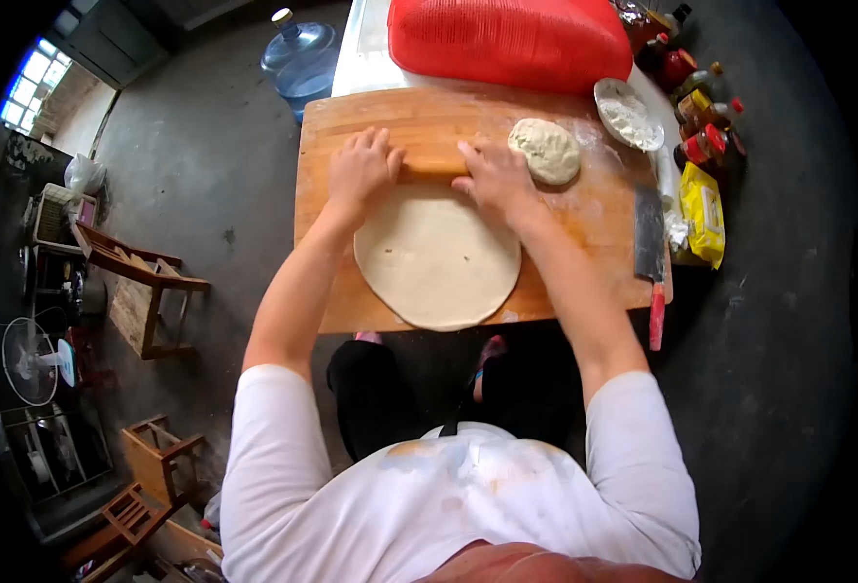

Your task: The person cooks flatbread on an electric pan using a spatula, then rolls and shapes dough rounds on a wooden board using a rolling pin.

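Gripping the rolling pin [435, 163] w/ fingers loosely curled over its ends, L hand [364, 171] & R hand [497, 179] are at the flat dough [437, 260]'s far edge, on wooden bd [599, 233]. Dough lump [545, 152] just beside R hand; cleaver [649, 233] farther R.

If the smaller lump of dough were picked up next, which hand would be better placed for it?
Probably the right hand: it rests on the wooden rolling pin right beside the pale, rounded dough lump, while the left hand is at the pin's other end.
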Available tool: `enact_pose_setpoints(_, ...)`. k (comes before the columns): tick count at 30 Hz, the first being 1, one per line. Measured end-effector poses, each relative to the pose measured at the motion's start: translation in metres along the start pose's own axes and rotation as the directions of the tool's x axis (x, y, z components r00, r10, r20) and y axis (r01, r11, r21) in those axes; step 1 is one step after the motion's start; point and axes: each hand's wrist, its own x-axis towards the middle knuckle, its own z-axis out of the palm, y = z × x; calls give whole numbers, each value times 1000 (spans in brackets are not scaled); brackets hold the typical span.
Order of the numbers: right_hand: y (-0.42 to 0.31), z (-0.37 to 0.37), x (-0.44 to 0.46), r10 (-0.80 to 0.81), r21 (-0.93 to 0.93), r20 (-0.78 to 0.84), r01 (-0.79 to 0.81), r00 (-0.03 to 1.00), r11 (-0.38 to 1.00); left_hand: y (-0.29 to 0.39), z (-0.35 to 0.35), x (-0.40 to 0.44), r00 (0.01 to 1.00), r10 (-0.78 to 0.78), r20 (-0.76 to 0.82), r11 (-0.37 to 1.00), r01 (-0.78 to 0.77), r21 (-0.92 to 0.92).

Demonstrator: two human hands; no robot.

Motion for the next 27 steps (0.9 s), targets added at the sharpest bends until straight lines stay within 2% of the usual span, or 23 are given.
enact_pose_setpoints(2,13,-14,13,10,90,51,-14,999,996,1,-2,19,986,-157,61,987,158,-27)
enact_pose_setpoints(3,17,-19,14,4,5,35,-4,999,1000,7,-13,25,987,-152,48,988,153,-29)
enact_pose_setpoints(5,28,-35,-3,27,20,23,-28,999,999,21,-40,26,956,-100,277,967,159,-199)
enact_pose_setpoints(8,39,-50,-54,79,68,-25,-77,997,995,44,-35,8,982,-39,186,948,96,-303)
enact_pose_setpoints(10,44,-37,-98,102,369,-238,-7,966,929,73,-43,-15,974,-28,226,947,98,-307)
enact_pose_setpoints(11,45,-35,-109,113,364,-241,-19,964,931,87,-24,-33,982,83,169,983,-52,-177)
enact_pose_setpoints(12,41,-32,-119,138,255,-210,-82,968,964,98,-14,-43,973,190,131,982,-188,-32)
enact_pose_setpoints(13,37,-31,-127,169,143,-177,-144,970,979,105,-10,-38,971,194,142,981,-191,-35)
enact_pose_setpoints(15,46,-33,-105,183,124,-205,-160,962,979,112,0,-7,959,32,281,999,-34,0)
enact_pose_setpoints(16,52,-37,-98,190,97,-230,-172,954,980,117,2,-1,961,37,276,999,-38,-1)
enact_pose_setpoints(18,52,-29,-103,149,56,-285,-139,947,989,120,5,11,991,84,101,996,-87,29)
enact_pose_setpoints(20,38,-26,-123,96,87,-233,-77,968,993,122,4,1,992,83,95,996,-87,35)
enact_pose_setpoints(22,37,-27,-122,128,28,-200,-125,971,992,116,10,-14,939,195,283,980,-194,-32)
enact_pose_setpoints(23,42,-32,-111,182,8,-103,-182,978,983,117,12,-5,941,139,308,990,-121,-77)
enact_pose_setpoints(24,48,-37,-100,240,-27,-19,-240,971,970,117,9,1,940,144,310,989,-127,-76)
enact_pose_setpoints(25,58,-39,-93,258,1,46,-259,965,966,117,4,12,969,63,238,992,-35,-119)
enact_pose_setpoints(26,65,-45,-94,255,-2,27,-255,966,967,115,-3,21,986,-23,166,984,52,-168)
enact_pose_setpoints(27,67,-56,-99,299,66,-22,-297,954,953,107,-18,23,996,-54,69,979,66,-192)
